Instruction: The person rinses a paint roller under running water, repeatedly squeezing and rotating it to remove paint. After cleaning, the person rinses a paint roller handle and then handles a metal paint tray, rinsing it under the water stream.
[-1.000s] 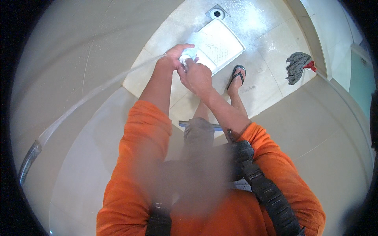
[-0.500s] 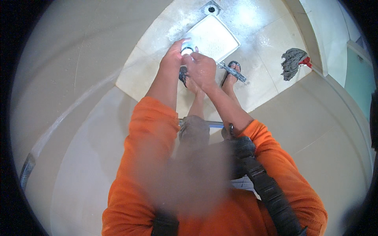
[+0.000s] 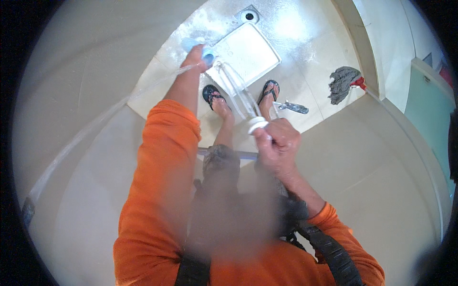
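My left hand (image 3: pixel 194 58), far out ahead, is wrapped round a bluish, see-through container (image 3: pixel 208 56) with a round opening. My right hand (image 3: pixel 280 142), closer to my body, grips a white round cap or collar (image 3: pixel 257 124). Long, clear, rod-like strands (image 3: pixel 237 86) stretch from that collar toward the container; they are blurred, and I cannot tell if they are plastic or water. A tool with a shiny head and grey handle (image 3: pixel 293 107) shows just beyond my right hand; whether it joins what I hold is unclear.
A white rectangular tray (image 3: pixel 260 59) lies on the wet tiled floor near a drain (image 3: pixel 249 16). On the right is a grey mop head (image 3: pixel 343 85) with a red fitting. A pale streak like a water jet (image 3: pixel 90 126) runs from a dark nozzle (image 3: pixel 28 212) toward my left hand.
My hands were together at the container; the right has drawn back toward my body with the white collar. The left has shifted slightly left. The grey-handled tool has moved nearer and right.
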`<control>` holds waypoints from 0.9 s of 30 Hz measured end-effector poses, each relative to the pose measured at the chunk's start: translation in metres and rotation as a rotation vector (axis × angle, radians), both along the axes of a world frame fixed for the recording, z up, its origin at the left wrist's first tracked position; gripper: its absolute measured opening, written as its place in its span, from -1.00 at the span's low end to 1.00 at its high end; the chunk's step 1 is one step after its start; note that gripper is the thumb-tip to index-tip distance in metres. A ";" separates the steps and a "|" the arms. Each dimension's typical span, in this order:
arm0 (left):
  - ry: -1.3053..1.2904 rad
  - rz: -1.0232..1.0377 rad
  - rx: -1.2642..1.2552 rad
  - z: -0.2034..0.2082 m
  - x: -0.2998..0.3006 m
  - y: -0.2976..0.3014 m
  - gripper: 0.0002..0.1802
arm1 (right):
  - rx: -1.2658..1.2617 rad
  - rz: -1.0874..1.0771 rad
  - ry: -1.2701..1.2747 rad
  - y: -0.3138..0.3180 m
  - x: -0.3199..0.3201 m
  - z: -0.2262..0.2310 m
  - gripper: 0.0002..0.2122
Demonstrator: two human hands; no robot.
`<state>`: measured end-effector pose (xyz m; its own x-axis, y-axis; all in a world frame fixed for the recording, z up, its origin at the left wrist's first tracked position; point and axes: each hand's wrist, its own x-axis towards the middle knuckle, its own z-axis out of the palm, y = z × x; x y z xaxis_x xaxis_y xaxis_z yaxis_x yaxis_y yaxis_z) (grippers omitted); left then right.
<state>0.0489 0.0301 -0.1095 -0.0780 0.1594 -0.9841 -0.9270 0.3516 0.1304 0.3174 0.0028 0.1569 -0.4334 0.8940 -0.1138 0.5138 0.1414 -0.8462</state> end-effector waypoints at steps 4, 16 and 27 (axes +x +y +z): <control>0.009 0.071 -0.084 0.006 -0.034 -0.016 -0.58 | -0.108 -0.074 -0.171 0.011 0.019 -0.022 -0.79; -0.256 0.406 -0.043 -0.009 0.005 -0.004 -0.61 | 0.183 0.200 -0.672 0.025 -0.037 -0.261 -0.84; -0.122 0.405 0.161 0.016 0.014 0.000 -0.60 | -0.016 0.394 -0.473 0.004 -0.002 -0.361 -0.74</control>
<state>0.0630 0.0303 -0.0934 -0.0503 0.2915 -0.9553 -0.9977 -0.0588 0.0346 0.3154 0.0066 -0.2043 -0.6300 0.6736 -0.3864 0.7457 0.3859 -0.5431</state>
